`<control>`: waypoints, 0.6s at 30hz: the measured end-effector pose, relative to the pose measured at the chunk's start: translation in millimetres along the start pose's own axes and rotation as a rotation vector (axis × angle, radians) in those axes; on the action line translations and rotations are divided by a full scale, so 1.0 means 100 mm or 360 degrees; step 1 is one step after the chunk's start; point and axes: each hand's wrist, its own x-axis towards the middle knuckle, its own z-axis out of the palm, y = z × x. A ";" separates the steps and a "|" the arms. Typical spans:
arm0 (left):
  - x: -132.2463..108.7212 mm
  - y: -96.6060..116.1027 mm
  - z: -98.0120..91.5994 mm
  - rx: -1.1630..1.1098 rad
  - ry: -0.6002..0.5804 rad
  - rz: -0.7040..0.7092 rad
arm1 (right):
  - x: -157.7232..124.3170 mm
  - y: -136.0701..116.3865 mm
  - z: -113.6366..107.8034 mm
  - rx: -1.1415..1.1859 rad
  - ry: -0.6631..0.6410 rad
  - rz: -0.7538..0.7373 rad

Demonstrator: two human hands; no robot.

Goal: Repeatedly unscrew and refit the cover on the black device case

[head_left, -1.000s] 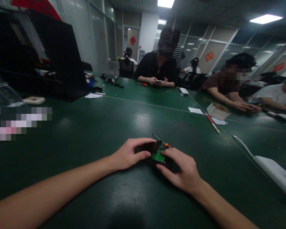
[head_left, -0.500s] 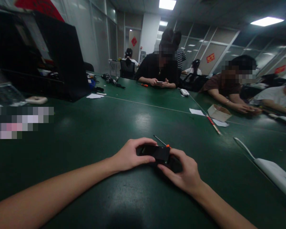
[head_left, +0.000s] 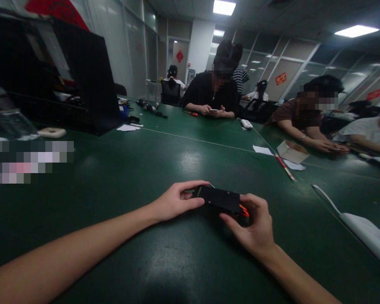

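A flat black rectangular case [head_left: 220,199] with small screws on its face is held just above the green table, tilted towards me. My left hand [head_left: 180,200] is closed on its left end, thumb along the near edge and fingers at the far edge. Around the right end is my right hand [head_left: 253,215], its curled fingers at the far corner and its thumb by the near edge. Behind the case lies a screwdriver with an orange handle [head_left: 245,210]. The handle shows between case and right hand; most of the shaft is hidden.
A white device with a cable [head_left: 365,230] lies at the right. Farther back are an open cardboard box [head_left: 293,152], paper slips [head_left: 262,150] and a red-and-white stick [head_left: 285,167]. A large black case [head_left: 91,84] and a clear container [head_left: 12,120] stand left. Several people sit around.
The black case has turned so its broad face with screws shows, and it has shifted slightly right. My right hand has moved a little right; the screwdriver is now mostly covered.
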 end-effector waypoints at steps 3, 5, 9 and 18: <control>0.01 0.01 -0.03 -0.0038 -0.0013 -0.0083 | 0.00 0.01 0.01 0.0025 -0.0023 0.0007; 0.01 0.03 -0.04 -0.0064 -0.0011 -0.0111 | 0.00 0.01 0.01 0.0039 -0.0027 0.0011; 0.01 0.03 -0.02 -0.0366 -0.0016 -0.0175 | 0.01 0.04 -0.01 0.0081 -0.0001 0.0009; 0.02 -0.02 -0.04 -0.0614 -0.0098 -0.0370 | 0.03 0.10 -0.02 0.0160 -0.0167 -0.0130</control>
